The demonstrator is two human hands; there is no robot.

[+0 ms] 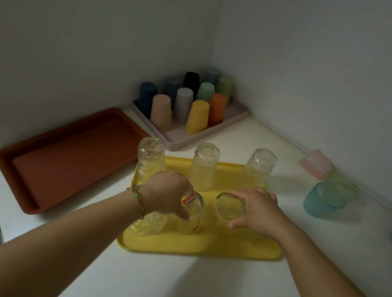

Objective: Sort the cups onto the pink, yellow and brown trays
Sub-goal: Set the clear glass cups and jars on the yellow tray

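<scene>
1. Yellow tray (202, 250) sits mid tabletop (173, 281), nearest the person.
2. Left hand (167, 194) is over the tray's near-left part. Its fingers are curled round the labelled glass (191, 212), thumb on the near side. That glass is bottom-up with a red-and-white sticker on its base.
3. Right hand (259, 210) is over the tray's near-right part. Its fingers wrap the plain glass (231, 207) from the right, thumb low at the front. This glass is also bottom-up. Cannot tell if either held glass touches the tray.
4. Textured glass (148, 224) stands on the tray just under the left wrist, partly hidden.
5. Along the tray's far edge, upside down and spaced apart: far-left glass (151, 160), far-middle glass (204, 166), far-right glass (259, 168).
6. Pink tray (178, 143) is in the back corner. It holds coloured plastic cups (197, 116), all inverted, in rows.
7. Brown tray (64, 164) lies left of the yellow tray, its far corner near the pink tray.
8. On the tabletop to the right, near the wall: pink cup (316, 165) on its side, green cup (340, 188), and blue cup (321, 203) in front of the green one. Those two overlap; cannot tell if they are nested.
9. Bracelet (139, 198) on the left wrist.
</scene>
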